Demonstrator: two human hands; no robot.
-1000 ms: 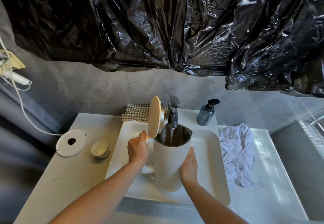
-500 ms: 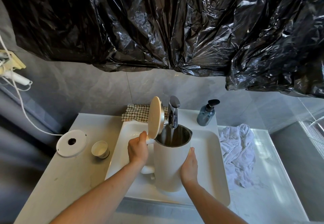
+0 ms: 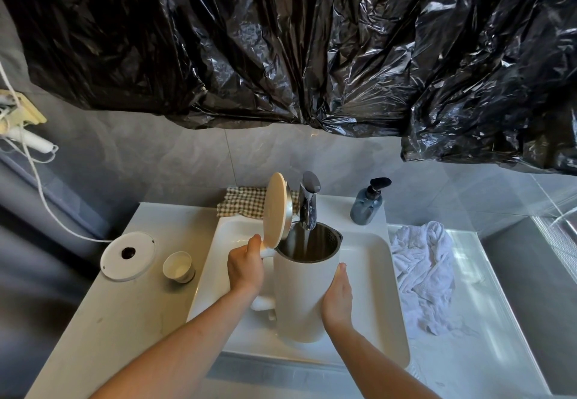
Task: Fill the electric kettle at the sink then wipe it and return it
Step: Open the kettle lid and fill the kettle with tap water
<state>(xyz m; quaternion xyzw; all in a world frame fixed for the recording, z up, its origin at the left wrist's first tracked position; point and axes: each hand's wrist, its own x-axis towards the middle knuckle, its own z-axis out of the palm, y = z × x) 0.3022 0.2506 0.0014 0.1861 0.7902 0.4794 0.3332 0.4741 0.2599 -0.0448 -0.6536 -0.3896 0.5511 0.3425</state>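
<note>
A white electric kettle [image 3: 299,298] stands upright in the white sink [image 3: 374,276], its round lid [image 3: 274,209] flipped up. Water runs from the chrome tap [image 3: 308,200] into the kettle's steel mouth. My left hand [image 3: 245,266] grips the kettle's handle near the top. With straight fingers, my right hand [image 3: 337,297] presses flat against the kettle's right side. The kettle's round white base [image 3: 128,255] lies on the counter at the left, its cord running up the wall. A crumpled white cloth [image 3: 421,270] lies right of the sink.
A small white cup [image 3: 178,266] sits between the base and the sink. A checked cloth [image 3: 246,201] lies behind the sink, and a blue soap pump bottle [image 3: 367,203] stands at the back right. Black plastic sheeting [image 3: 296,42] hangs overhead.
</note>
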